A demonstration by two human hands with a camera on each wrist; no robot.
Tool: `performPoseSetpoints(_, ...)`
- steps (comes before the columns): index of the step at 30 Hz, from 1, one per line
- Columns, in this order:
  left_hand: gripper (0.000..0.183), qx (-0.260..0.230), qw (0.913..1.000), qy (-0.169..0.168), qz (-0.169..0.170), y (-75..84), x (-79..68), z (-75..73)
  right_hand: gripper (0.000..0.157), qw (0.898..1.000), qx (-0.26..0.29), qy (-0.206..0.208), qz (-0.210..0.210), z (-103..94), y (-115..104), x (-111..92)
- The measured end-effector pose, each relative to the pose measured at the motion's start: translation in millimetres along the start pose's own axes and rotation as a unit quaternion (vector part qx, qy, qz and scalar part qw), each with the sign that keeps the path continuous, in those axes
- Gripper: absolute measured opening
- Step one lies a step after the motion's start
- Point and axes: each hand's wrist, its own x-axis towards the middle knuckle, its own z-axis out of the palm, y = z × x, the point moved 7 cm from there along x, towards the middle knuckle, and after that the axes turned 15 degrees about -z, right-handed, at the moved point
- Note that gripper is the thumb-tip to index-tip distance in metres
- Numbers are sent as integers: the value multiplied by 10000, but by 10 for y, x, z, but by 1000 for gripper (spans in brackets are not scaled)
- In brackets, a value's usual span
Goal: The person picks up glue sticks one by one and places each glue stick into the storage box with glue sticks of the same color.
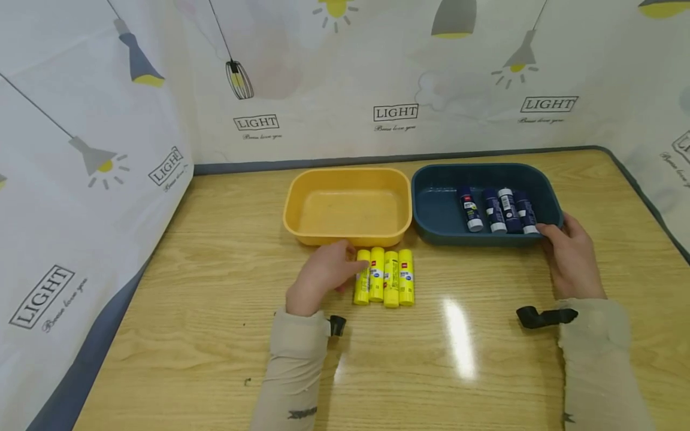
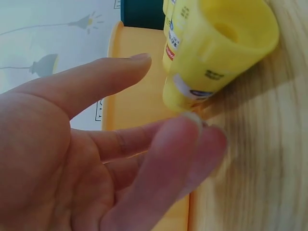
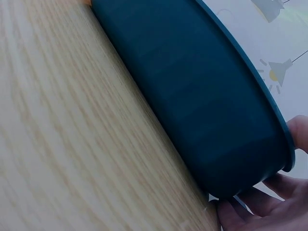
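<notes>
Several yellow glue sticks point(image 1: 391, 279) lie side by side on the table in front of the yellow tray. My left hand point(image 1: 325, 275) is just left of the row, thumb and fingers spread apart. In the left wrist view a gap shows between the thumb and the nearest yellow stick point(image 2: 211, 62), and the hand holds nothing. At the front right corner of the dark blue tray point(image 1: 485, 239), my right hand point(image 1: 574, 257) grips the rim, thumb over the edge and fingers against the outside wall. Inside that tray lie several dark blue glue sticks point(image 1: 496, 212) with white parts.
The yellow tray point(image 1: 347, 238) stands left of the blue one, their sides touching or nearly so. Behind both hangs a white cloth point(image 1: 323, 90) printed with lamps, also along the left and right sides. Wooden table surface point(image 1: 205, 299) stretches around the hands.
</notes>
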Motion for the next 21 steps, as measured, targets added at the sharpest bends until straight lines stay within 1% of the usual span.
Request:
performPoseSetpoints(4, 36, 79, 10000, 29, -6, 2, -3, 17, 73, 10000, 53, -7, -9, 18, -1, 3)
performPoseSetpoints(11, 39, 368, 9989, 286, 106, 17, 18, 29, 72, 9998, 184, -28, -52, 27, -8, -3)
performPoseSetpoints(15, 34, 464, 9982, 356, 110, 28, 20, 27, 71, 9997, 207, -47, -117, 34, -25, -4)
performPoseSetpoints(17, 28, 559, 9973, 459, 133, 44, 11, 22, 71, 9998, 163, -38, -120, 33, -27, -7)
performPoseSetpoints(21, 26, 632, 9957, 665, 154, 69, 5, 27, 71, 9998, 173, -3, -116, 27, -27, -13)
